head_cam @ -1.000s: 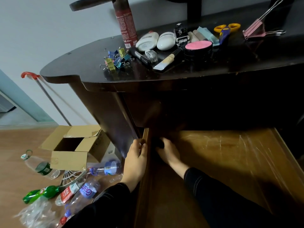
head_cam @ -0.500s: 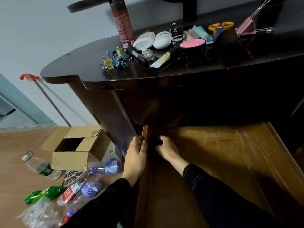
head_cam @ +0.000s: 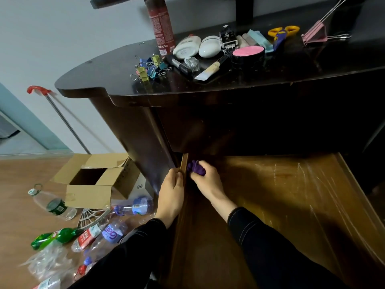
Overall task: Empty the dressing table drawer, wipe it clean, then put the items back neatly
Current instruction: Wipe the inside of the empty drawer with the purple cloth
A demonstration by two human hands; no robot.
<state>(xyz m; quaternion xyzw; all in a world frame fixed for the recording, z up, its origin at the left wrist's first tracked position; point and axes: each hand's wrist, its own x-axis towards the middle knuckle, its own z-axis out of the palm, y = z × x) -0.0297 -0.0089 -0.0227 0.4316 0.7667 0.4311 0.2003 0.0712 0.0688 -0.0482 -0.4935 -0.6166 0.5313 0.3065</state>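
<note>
Printed in white on the red spray can (head_cam: 160, 26): "100ml", with "MAKE" beside it. On the blue label of a clear bottle (head_cam: 112, 234) lying on the floor: "Gan", remainder unreadable.

A crumpled cloth (head_cam: 196, 168) is deep purple against the drawer (head_cam: 291, 184), whose wood is amber-brown with pale scratch streaks. The dressing table top (head_cam: 104, 80) is glossy near-black. On it lie a dark red spray can (head_cam: 161, 28) with white lettering, binder clips (head_cam: 149, 67) in blue, teal and yellow-green, a white tube (head_cam: 187, 46), a black compact (head_cam: 248, 54) with a pink top, scissors (head_cam: 280, 36) with yellow handles and a blue-violet body, and a pink clip (head_cam: 314, 36) with silver wire arms. The sleeves (head_cam: 270, 247) are black with pale stitching. On the light brown floor (head_cam: 16, 205) are a tan cardboard box (head_cam: 89, 192) and a green bottle (head_cam: 56, 236).
</note>
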